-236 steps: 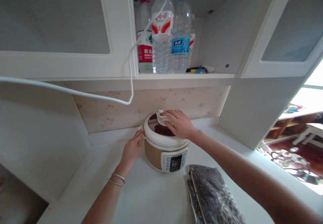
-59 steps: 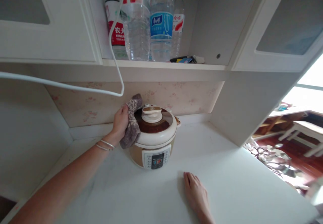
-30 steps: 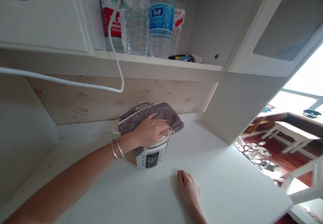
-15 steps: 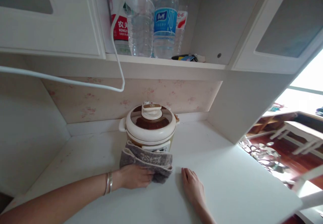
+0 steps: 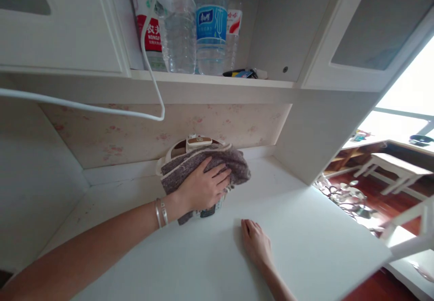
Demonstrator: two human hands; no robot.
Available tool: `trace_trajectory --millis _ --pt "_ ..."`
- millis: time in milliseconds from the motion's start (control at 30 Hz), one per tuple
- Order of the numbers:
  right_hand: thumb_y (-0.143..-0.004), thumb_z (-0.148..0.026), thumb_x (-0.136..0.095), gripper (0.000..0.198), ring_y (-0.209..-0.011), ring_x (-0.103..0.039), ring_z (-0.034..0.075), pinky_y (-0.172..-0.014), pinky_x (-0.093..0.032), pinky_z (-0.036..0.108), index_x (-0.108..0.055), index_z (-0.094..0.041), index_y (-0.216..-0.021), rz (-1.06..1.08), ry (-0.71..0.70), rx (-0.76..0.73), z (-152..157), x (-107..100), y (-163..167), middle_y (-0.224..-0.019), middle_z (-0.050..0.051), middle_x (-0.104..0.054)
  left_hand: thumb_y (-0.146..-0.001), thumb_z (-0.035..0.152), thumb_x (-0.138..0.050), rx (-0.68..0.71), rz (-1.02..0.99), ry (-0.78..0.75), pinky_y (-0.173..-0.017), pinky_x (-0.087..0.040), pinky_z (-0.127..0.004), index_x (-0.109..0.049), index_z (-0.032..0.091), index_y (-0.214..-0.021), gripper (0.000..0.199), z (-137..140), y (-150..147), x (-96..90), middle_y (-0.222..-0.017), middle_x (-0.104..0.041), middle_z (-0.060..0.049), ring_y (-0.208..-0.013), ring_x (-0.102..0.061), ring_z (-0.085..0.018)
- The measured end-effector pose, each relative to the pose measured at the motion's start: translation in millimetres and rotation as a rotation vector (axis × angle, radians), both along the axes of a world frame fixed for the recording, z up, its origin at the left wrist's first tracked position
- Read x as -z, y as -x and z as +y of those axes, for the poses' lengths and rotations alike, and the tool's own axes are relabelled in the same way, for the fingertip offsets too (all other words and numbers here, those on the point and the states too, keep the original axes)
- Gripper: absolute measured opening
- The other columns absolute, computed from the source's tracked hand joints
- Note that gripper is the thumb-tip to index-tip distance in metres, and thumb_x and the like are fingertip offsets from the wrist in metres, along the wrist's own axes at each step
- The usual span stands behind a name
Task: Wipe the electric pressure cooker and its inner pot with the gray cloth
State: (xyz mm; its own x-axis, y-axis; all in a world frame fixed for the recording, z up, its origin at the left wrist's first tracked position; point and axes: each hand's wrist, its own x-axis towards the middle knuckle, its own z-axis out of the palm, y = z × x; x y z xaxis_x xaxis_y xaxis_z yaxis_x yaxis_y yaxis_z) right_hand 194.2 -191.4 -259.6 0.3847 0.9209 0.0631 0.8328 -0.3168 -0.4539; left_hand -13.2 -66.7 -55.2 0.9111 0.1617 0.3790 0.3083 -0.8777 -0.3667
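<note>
1. Right hand (image 5: pixel 256 244): flat, palm down on the white countertop (image 5: pixel 305 237), fingers together, holding nothing.
2. Left hand (image 5: pixel 203 188): fingers spread, pressing a grey mottled cloth (image 5: pixel 206 165) onto the cooker; two bangles at the wrist.
3. Cloth: bunched, draped over the lid and front, hanging past the fingertips on the right.
4. Electric cooker (image 5: pixel 198 143): cream body under the hand, brown-and-cream knob showing above the cloth; panel mostly hidden.
5. Shelf (image 5: pixel 217 80) above: water bottles (image 5: pixel 210 25); red label reads "NONGF"; a white cable (image 5: pixel 154 88) hangs down.
</note>
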Motion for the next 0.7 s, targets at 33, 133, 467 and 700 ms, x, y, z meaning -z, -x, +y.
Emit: trace_trajectory --millis 33,133,467,700 --pt "-0.099 -0.041 -0.025 0.041 -0.095 -0.06 0.018 -0.078 -0.039 0.026 -0.061 -0.024 -0.089 -0.006 0.003 -0.002 -0.1 -1.0 0.5 -0.095 0.004 -0.068 -0.095 0.035 -0.041 -0.014 -0.015 0.001 -0.113 -0.016 -0.059 -0.055 0.02 -0.131 0.042 0.2 -11.1 0.5 -0.142 -0.051 -0.009 -0.135 -0.038 -0.028" --pt "-0.099 -0.039 -0.026 0.04 -0.095 -0.06 0.017 -0.079 -0.04 0.026 -0.061 -0.023 -0.089 -0.011 0.019 0.01 -0.5 -3.6 1.9 -0.094 0.004 -0.068 -0.088 0.026 -0.049 0.014 0.024 -0.039 -0.115 -0.014 -0.057 -0.063 0.017 -0.124 0.04 0.4 -44.0 27.4 -0.133 -0.058 -0.013 -0.134 -0.04 -0.029" --pt "-0.1 -0.039 -0.026 0.039 -0.092 -0.061 0.017 -0.076 -0.039 0.025 -0.06 -0.024 -0.088 -0.012 -0.022 0.018 -3.0 0.0 1.4 -0.091 0.003 -0.068 -0.074 0.033 -0.061 -0.209 0.454 -0.406 -0.083 -0.053 -0.053 -0.079 0.025 -0.084 0.022 -17.9 -97.6 165.8 -0.089 -0.075 -0.01 -0.091 -0.07 -0.033" --pt "-0.1 -0.036 -0.026 0.039 -0.094 -0.061 0.017 -0.077 -0.04 0.025 -0.061 -0.024 -0.088 -0.007 -0.036 0.012 -5.2 -0.9 0.7 -0.094 0.004 -0.069 -0.072 0.012 -0.063 -0.37 0.074 -0.085 -0.106 -0.029 -0.068 -0.075 0.02 -0.098 0.029 29.7 -160.0 92.6 -0.113 -0.069 -0.014 -0.118 -0.056 -0.04"
